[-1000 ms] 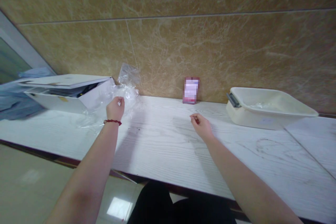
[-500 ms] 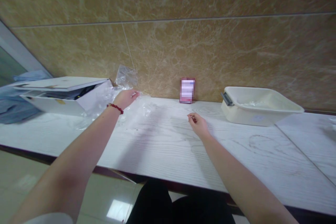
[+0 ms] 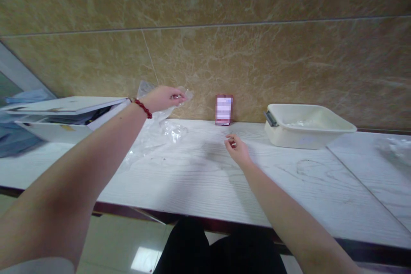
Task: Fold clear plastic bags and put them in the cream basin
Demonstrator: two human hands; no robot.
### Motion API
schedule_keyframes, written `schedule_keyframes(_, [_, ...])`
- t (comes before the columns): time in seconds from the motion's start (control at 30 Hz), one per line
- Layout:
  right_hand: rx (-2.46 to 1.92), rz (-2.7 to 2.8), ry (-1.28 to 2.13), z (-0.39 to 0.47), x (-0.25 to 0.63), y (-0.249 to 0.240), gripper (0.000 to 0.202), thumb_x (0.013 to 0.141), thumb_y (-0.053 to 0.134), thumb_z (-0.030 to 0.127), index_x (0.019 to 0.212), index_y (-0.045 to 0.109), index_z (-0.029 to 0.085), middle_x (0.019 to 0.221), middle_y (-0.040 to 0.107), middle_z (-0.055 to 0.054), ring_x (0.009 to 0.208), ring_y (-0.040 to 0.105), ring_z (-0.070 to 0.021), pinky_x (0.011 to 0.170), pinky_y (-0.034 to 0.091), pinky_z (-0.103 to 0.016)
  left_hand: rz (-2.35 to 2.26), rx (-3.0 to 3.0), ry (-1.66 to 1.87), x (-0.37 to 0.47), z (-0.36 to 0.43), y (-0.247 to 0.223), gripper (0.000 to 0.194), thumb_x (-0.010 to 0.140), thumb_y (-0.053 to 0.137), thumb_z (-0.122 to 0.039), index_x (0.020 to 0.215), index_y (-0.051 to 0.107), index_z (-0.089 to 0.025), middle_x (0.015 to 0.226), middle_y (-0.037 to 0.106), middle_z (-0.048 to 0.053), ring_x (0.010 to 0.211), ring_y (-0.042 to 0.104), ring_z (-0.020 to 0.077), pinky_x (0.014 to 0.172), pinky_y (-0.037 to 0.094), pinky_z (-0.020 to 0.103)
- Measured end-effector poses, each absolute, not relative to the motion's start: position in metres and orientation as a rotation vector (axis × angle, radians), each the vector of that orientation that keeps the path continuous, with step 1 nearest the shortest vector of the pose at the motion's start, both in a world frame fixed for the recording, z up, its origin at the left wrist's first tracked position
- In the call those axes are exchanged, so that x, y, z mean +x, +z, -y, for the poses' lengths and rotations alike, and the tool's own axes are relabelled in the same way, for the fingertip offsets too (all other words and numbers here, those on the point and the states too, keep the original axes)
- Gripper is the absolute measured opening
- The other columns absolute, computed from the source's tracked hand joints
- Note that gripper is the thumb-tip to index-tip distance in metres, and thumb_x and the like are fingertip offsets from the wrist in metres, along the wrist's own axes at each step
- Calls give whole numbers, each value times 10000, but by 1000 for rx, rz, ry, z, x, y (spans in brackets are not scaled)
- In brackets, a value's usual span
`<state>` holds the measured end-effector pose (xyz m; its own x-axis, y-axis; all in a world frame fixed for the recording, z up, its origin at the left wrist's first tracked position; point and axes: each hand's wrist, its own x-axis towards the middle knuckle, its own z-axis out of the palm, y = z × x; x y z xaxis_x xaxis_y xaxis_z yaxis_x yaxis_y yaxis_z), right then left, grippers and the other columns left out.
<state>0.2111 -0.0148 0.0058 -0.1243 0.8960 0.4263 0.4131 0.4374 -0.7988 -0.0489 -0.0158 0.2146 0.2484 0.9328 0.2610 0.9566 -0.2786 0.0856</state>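
My left hand (image 3: 168, 97), with a red bead bracelet (image 3: 143, 108) at the wrist, is closed on a clear plastic bag (image 3: 188, 93). The hand is raised above the tabletop, in front of the tiled wall. Below it, more clear plastic bags (image 3: 173, 132) lie crumpled in a pile. My right hand (image 3: 238, 150) hovers over the white table (image 3: 199, 171), fingers loosely curled and a gap showing between thumb and forefinger. I make out nothing in it. Just behind it, a phone (image 3: 224, 110) with a blurred screen leans upright against the wall.
To the right stands a cream plastic bin (image 3: 289, 139) with a grey handle clip and some clear plastic inside. A white box (image 3: 58, 132) with its lid partly raised is at the left, beside blue cloth (image 3: 16, 137). Clear plastic (image 3: 396, 149) lies at the far right.
My left hand has risen and moved right, lifting a clear plastic bag off the pile. The right hand has stayed nearly in place, its thumb and forefinger slightly farther apart.
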Motion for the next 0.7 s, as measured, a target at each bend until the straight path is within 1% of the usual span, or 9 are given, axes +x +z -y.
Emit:
schedule_keyframes(0.1, [-1029, 1763, 515, 23, 214, 17, 429, 703, 511, 344, 1086, 429, 168, 933, 558, -79, 832, 515, -154, 655, 451, -280, 1688, -2679, -337, -16, 24, 202, 341, 742, 418, -398, 924, 622, -195, 818, 633, 1, 753, 548, 130, 690, 363, 200])
schedule_keyframes(0.2, [-937, 1835, 416, 34, 220, 40, 551, 675, 565, 356, 1164, 370, 192, 1138, 466, -109, 1028, 437, -193, 749, 445, -326, 1635, -2896, -365, 8, 33, 193, 306, 732, 442, -389, 901, 628, -214, 781, 633, -11, 729, 548, 123, 672, 368, 194])
schedule_keyframes(0.3, [-870, 1892, 398, 40, 230, 73, 689, 636, 610, 384, 1231, 306, 214, 1257, 354, -109, 1128, 354, -210, 779, 444, -329, 1620, -3072, -466, 23, 43, 192, 283, 717, 469, -384, 877, 632, -218, 718, 616, -20, 666, 540, 108, 622, 376, 189])
schedule_keyframes(0.4, [-825, 1979, 427, 39, 242, 109, 717, 588, 648, 399, 1216, 350, 225, 1302, 299, -96, 1161, 320, -223, 772, 447, -309, 1664, -3177, -568, 30, 50, 197, 282, 717, 472, -384, 876, 622, -206, 720, 595, -11, 642, 528, 100, 577, 383, 191])
schedule_keyframes(0.47, [-838, 2053, 536, 34, 249, 129, 657, 591, 645, 389, 1180, 405, 223, 1265, 359, -94, 1103, 395, -214, 703, 463, -272, 1723, -3190, -639, 30, 52, 201, 281, 720, 472, -383, 874, 613, -194, 746, 589, 0, 646, 526, 97, 572, 391, 198])
schedule_keyframes(0.5, [-865, 2095, 629, 31, 252, 138, 590, 614, 626, 381, 1148, 439, 215, 1195, 439, -91, 1029, 461, -197, 650, 468, -248, 1756, -3176, -670, 30, 52, 202, 280, 723, 471, -382, 872, 609, -188, 757, 589, 5, 648, 526, 95, 575, 396, 202])
schedule_keyframes(0.57, [-947, 2174, 844, 23, 257, 151, 405, 667, 577, 367, 1026, 527, 187, 972, 576, -71, 829, 553, -153, 534, 451, -201, 1825, -3117, -696, 28, 48, 203, 285, 729, 468, -386, 873, 600, -178, 754, 590, 11, 642, 527, 92, 579, 403, 210])
schedule_keyframes(0.63, [-1023, 2185, 995, 14, 260, 158, 259, 694, 552, 351, 876, 572, 168, 807, 610, -48, 698, 566, -123, 456, 415, -167, 1875, -3051, -677, 26, 40, 201, 294, 733, 465, -394, 876, 594, -172, 727, 592, 10, 630, 529, 92, 569, 405, 210])
schedule_keyframes(0.7, [-1085, 2117, 1059, 3, 258, 160, 180, 696, 559, 318, 784, 568, 162, 756, 613, -41, 656, 566, -111, 436, 407, -157, 1912, -3018, -640, 24, 28, 196, 293, 731, 467, -399, 866, 589, -170, 695, 595, 6, 615, 535, 95, 537, 400, 199])
